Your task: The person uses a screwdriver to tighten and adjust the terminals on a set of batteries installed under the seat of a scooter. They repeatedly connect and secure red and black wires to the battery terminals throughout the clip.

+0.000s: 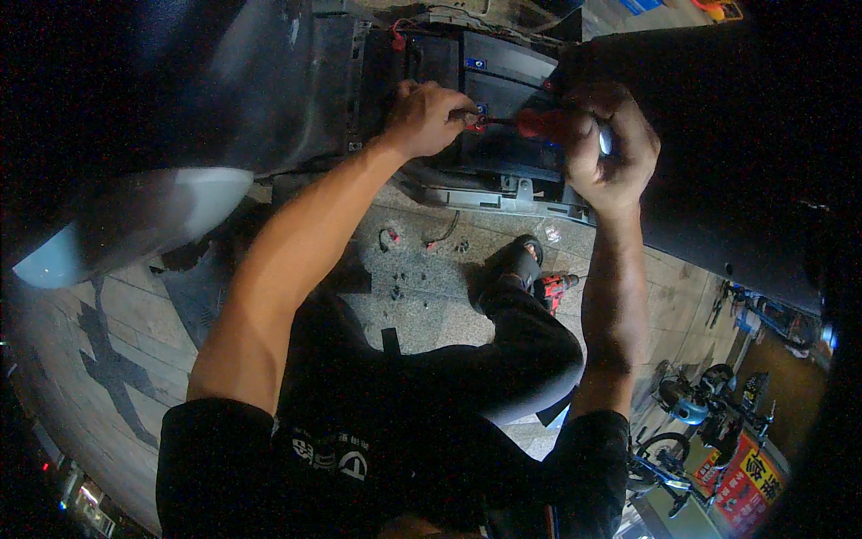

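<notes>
My right hand (621,153) is wrapped round the red handle of a screwdriver (540,124), whose shaft points left. Opposite it, the fingers of my left hand (427,119) are pinched at the screwdriver's tip, on something small and dark that I cannot make out. Both hands are over a row of black battery blocks (512,81) set in an opened dark vehicle body. A blue terminal (476,64) shows on one block. Beside the tip is a small red piece, partly hidden by my left fingers.
A red connector (398,40) with wires lies beyond my left hand. Below the battery bay runs a grey rail (476,199). On the paving are short wires (388,239), several small dark parts (398,292) and a red power drill (557,286) near my foot. Parked bikes (705,404) stand at right.
</notes>
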A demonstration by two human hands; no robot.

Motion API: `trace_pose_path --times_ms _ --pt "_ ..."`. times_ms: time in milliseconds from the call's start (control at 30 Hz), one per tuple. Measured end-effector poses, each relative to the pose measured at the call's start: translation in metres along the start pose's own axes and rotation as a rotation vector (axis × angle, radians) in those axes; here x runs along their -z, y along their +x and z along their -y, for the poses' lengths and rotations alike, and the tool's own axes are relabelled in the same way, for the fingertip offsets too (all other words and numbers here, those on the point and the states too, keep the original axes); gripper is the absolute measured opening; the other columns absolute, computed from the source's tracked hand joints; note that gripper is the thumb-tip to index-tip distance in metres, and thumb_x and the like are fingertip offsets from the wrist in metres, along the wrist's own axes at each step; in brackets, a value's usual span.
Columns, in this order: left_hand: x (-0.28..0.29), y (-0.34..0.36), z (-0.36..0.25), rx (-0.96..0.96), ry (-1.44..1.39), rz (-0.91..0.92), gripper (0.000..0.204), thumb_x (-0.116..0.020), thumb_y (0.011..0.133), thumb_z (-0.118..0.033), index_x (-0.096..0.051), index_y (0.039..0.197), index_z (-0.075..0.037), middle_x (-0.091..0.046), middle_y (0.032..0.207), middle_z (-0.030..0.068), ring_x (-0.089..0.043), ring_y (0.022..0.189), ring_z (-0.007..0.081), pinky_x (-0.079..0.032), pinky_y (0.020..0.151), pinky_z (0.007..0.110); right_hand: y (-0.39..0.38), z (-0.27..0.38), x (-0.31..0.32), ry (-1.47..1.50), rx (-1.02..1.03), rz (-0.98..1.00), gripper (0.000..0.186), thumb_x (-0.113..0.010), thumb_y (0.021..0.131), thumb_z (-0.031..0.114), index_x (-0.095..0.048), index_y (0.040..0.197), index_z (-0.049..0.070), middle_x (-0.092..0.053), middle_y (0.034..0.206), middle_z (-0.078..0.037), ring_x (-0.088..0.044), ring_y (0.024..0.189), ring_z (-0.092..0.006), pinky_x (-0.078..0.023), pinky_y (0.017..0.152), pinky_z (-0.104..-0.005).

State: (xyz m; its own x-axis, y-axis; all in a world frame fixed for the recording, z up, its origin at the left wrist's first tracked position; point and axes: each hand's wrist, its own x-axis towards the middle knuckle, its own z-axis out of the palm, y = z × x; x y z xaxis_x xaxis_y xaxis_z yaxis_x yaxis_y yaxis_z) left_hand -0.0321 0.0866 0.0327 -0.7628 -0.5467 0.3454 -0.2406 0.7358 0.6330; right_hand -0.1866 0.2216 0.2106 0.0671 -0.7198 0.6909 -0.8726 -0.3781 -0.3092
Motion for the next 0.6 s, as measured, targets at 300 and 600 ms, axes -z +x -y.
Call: trace_pose_path --times_ms 300,600 --pt "-0.002 0.001 0.0 0.005 -0.004 -0.005 0.017 -0.069 0.082 -0.03 -0.073 0.094 -0.018 -0.071 0.09 0.0058 -0.063 0.095 0.0283 -0.035 0.087 0.048 0.004 0.01 -0.002 0.081 0.149 0.154 0.014 -0.068 0.072 0.011 -0.065 0.085 0.006 -0.063 0.079 -0.01 -0.061 0.072 -0.0321 -0.051 0.065 -0.0394" --pt "-0.005 -0.001 0.001 -0.014 0.049 0.01 0.018 -0.069 0.082 -0.03 -0.073 0.096 -0.018 -0.069 0.092 0.0045 -0.061 0.099 0.027 -0.034 0.088 0.05 0.007 0.01 0.003 -0.099 -0.015 0.167 0.014 -0.07 0.08 0.014 -0.064 0.09 0.006 -0.065 0.086 -0.011 -0.062 0.08 -0.0346 -0.052 0.069 -0.0422"
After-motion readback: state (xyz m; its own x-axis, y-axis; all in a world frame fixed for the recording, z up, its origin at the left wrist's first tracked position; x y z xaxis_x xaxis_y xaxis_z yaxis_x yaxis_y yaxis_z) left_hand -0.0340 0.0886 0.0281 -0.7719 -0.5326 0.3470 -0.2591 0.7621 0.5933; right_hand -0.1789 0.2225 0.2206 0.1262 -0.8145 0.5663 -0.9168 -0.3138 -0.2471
